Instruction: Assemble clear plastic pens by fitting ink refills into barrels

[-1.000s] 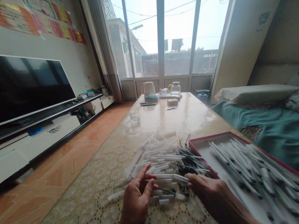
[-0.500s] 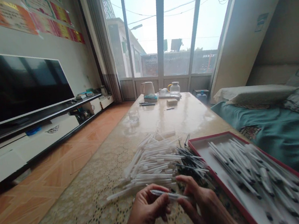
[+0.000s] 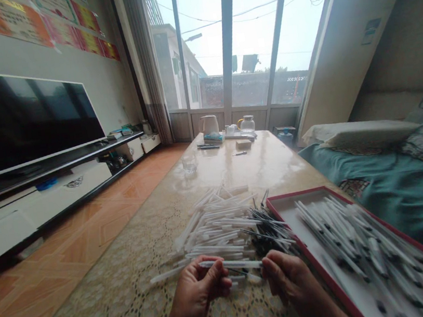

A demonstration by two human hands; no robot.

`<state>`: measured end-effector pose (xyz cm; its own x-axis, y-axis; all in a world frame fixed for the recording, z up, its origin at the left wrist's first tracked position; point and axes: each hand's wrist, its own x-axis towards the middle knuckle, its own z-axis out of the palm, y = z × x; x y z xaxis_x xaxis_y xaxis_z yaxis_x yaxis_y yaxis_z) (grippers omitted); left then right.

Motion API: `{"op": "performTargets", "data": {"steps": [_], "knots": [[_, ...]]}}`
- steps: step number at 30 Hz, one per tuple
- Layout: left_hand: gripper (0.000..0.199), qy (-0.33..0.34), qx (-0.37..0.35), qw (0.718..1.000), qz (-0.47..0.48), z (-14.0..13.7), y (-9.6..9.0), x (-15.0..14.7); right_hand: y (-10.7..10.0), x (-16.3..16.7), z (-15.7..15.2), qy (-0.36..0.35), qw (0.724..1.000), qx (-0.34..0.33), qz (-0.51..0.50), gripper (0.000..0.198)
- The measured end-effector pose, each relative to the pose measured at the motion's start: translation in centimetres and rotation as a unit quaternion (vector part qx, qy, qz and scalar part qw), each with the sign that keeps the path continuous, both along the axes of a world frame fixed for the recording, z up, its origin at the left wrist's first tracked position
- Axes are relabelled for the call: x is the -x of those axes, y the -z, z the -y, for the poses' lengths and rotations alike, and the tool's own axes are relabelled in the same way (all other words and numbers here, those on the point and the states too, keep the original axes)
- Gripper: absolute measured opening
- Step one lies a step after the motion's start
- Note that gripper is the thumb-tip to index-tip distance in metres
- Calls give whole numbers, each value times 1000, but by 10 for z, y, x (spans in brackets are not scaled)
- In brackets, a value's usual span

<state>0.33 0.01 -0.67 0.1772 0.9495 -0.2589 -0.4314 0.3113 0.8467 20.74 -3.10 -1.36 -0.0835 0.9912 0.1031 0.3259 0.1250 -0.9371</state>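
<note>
Just above the near part of the table, a translucent white pen (image 3: pixel 245 264) lies almost level between my two hands. My left hand (image 3: pixel 200 288) pinches its left part between thumb and fingers. At the other end, my right hand (image 3: pixel 289 276) is closed on the tip of the pen; its fingertips hide that tip. Beyond my hands spreads a heap of clear white pen barrels (image 3: pixel 215 226). Thin dark-tipped pen parts (image 3: pixel 268 226) are bunched to the right of that heap.
A shallow red-rimmed box (image 3: pixel 311 250) on the right holds many pens (image 3: pixel 369 246) with dark ends. Farther along the table (image 3: pixel 109 299) stand a drinking glass (image 3: pixel 189 166), a small box (image 3: pixel 243 144), a white kettle (image 3: pixel 209 125) and a glass pitcher (image 3: pixel 247 123). A teal-covered sofa (image 3: pixel 387 176) borders the right side.
My right hand has moved slightly right and closed its fingers on the pen's right end. My left hand has shifted a little left and up, and the pen now shows more between them.
</note>
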Motion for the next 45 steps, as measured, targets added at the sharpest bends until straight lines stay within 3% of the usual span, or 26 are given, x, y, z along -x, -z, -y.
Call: {"op": "performTargets", "data": {"steps": [5,9,13,20,26,31,36,42,45], "knots": [[37,-9,21,1000,6,1,3,0,-5,-1,-3,-7,998,-14,-56,34],[37,-8,22,1000,6,2,4,-1,3,-1,-4,-6,999,5,-31,40],[38,-7,23,1000,-1,3,4,-1,12,-1,-4,21,1000,-18,8,49],[36,-11,23,1000,13,2,4,-1,11,1,-5,34,997,-19,-64,46],[37,0,22,1000,-2,2,5,0,10,-3,-4,28,998,-41,43,49],[33,-1,14,1000,5,1,6,1,5,-1,-4,13,999,-24,-37,38],[36,3,18,1000,10,1,6,0,8,-1,-4,22,998,-40,40,49],[36,2,17,1000,9,1,6,1,13,-1,-6,21,999,-25,-1,40],[35,6,15,1000,16,-1,6,1,12,-3,-6,21,997,-48,50,44]]}}
